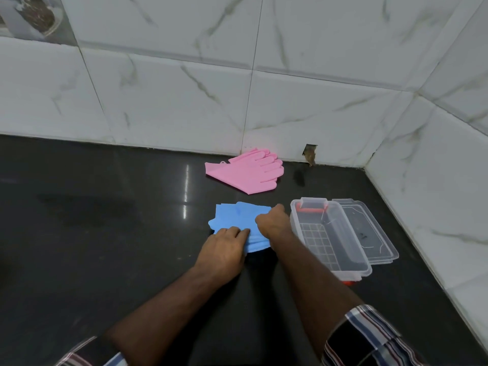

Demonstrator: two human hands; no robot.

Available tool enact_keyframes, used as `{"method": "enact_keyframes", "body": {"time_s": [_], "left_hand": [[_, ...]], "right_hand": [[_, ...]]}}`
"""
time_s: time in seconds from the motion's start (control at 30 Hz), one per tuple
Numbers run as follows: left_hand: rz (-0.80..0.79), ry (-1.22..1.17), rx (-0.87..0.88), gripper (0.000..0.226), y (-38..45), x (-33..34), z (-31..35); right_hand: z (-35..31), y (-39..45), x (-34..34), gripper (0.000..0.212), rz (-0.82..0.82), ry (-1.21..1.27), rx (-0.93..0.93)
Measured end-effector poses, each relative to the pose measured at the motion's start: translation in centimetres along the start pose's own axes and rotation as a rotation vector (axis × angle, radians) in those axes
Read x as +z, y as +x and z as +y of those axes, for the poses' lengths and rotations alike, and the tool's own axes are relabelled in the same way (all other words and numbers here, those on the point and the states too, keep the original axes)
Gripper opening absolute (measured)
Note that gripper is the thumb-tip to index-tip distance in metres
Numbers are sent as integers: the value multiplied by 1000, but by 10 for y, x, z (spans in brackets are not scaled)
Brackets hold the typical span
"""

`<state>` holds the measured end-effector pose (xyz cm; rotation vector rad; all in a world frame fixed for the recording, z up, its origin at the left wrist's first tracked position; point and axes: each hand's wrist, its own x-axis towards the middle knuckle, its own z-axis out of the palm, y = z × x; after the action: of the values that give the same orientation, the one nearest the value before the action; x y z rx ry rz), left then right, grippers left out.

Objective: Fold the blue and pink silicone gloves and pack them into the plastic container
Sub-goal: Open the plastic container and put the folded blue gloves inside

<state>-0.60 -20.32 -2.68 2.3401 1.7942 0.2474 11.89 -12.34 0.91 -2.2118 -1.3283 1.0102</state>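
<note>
Black countertop (105, 233) meets tiled walls (290, 107) behind and right; open room left. Left hand (224, 247) presses flat, right hand (272, 220) pinches blue gloves (237, 215). One pink stack (245, 170) behind; one container (327, 233), lid (369, 233) beside.

Near edge of flat blue silicone gloves (237, 216) hidden beneath left hand (223, 249) and right hand (272, 220). Right-hand fingertips out of sight, curled under. Striped sleeves (369, 336) cut off by bottom edge.
</note>
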Motion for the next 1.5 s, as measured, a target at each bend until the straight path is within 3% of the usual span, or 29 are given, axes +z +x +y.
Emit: {"method": "enact_keyframes", "body": {"time_s": [0.17,0.3,0.53,0.63,0.73,0.8,0.9,0.97,1.03,1.1,1.23,1.4,1.5], "left_hand": [[98,81,-139,77,-1,-10,3],[289,-99,-76,77,8,-26,9],[396,-560,-105,36,11,-59,12],[408,-830,-262,16,11,-82,12],[332,-1177,-327,10,9,-101,11],[250,-1456,-345,18,7,-110,12],[75,-1830,-389,34,6,-108,15],[-70,-1970,-440,46,8,-99,15],[-128,-2005,-463,55,11,-93,15],[-102,-1981,-509,54,13,-87,15],[1,-1775,-614,33,15,-82,18],[-57,-1560,-585,28,17,-84,23],[-132,-1531,-538,26,13,-90,24]], "right_hand": [[-11,-1,-8,83,-7,380,-24],[-23,-7,-14,84,-24,623,-47],[-40,-38,-42,70,-212,920,-134],[-35,-43,-69,52,-146,809,-263],[-22,-36,-92,57,-103,743,-361],[-11,-33,-98,64,-234,774,-374],[4,-32,-95,56,-590,956,-370],[13,-34,-90,57,-810,1050,-289],[22,-34,-85,58,-908,1059,-255],[29,-34,-84,54,-834,972,-279],[34,-33,-86,45,-640,782,-360],[36,-30,-81,79,-350,537,-501],[40,-30,-88,72,-307,599,-471]]}}
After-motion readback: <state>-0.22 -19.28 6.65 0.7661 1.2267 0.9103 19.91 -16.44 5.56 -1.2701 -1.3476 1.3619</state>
